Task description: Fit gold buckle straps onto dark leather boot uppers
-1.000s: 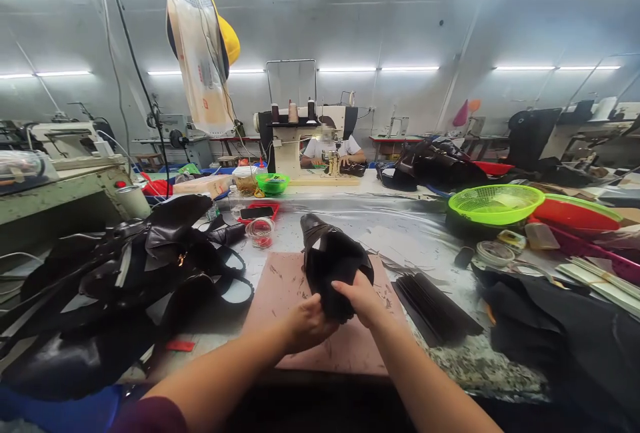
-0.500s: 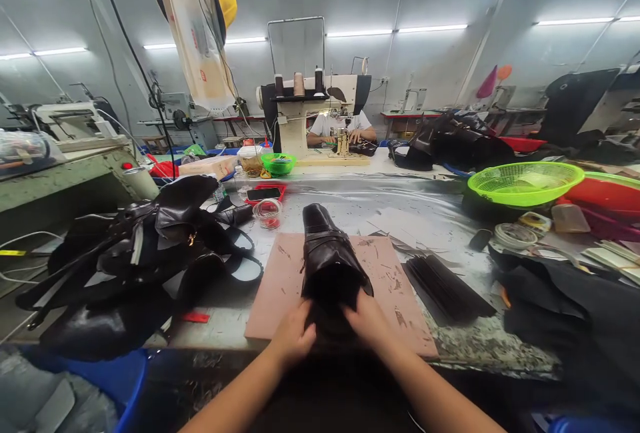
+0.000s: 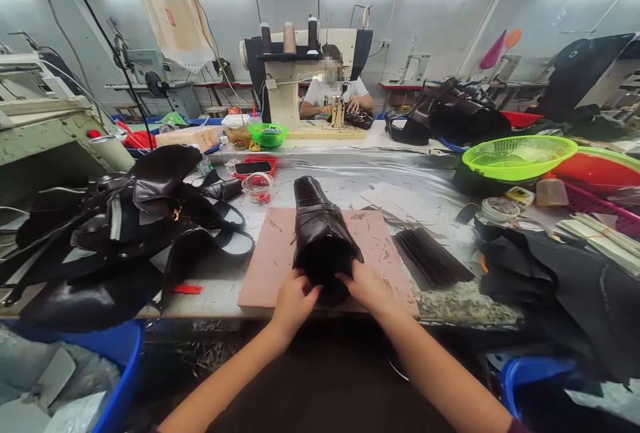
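Observation:
A dark brown leather boot upper (image 3: 320,216) lies on a pinkish board (image 3: 265,266) at the bench's front edge. Its toe points away from me, and its wide dark opening faces me. My left hand (image 3: 296,296) grips the left side of that opening, thumb and fingers pinched on the edge. On the opposite side my right hand (image 3: 367,286) pinches the rim, fingers partly inside. The inside of the boot upper is too dark to make out. Right of the board is a fanned stack of black strips (image 3: 433,256).
More dark leather uppers (image 3: 150,220) are heaped at left; black sheets (image 3: 550,286) hang over the right edge. Green basket (image 3: 520,156), red tray with a phone (image 3: 255,167) and blue bins (image 3: 127,360) stand around. Opposite, a person works at a sewing machine (image 3: 280,86).
My view has tilted down, so the bench sits higher in the picture. My hands keep hold of the rim, and the opening now faces me more, spread wider between them.

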`<control>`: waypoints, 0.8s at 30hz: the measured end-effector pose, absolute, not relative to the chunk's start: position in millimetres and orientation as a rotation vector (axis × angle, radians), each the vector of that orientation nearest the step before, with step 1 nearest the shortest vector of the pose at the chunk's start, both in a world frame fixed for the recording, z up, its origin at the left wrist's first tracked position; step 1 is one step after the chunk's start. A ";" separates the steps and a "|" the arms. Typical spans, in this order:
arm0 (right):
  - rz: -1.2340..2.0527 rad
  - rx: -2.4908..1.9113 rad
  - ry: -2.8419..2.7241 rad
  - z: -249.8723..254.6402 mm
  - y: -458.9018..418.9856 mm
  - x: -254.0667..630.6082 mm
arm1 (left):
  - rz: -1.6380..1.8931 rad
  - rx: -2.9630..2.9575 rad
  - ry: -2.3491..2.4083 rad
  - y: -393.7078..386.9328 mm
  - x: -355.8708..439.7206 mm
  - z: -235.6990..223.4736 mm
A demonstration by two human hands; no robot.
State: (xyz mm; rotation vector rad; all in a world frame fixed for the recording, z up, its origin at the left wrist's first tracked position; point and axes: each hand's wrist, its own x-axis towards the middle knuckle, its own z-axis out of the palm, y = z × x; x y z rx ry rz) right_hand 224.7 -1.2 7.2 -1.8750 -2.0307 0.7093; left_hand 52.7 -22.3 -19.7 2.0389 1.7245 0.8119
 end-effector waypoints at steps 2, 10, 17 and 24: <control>0.695 -1.876 -2.037 5.5 0.7 224.9 | 0.816 2.045 1.738 -23.7 54.2 -20.5; 0.695 -1.824 -2.067 3.5 -0.1 228.0 | 0.856 2.123 1.736 -26.0 53.4 -24.0; 0.659 -1.864 -2.058 -0.4 0.1 228.4 | 0.902 2.226 1.705 -27.0 54.9 -30.6; 0.635 -1.889 -2.106 0.0 1.6 227.1 | 0.875 2.369 1.678 -28.5 54.2 -31.7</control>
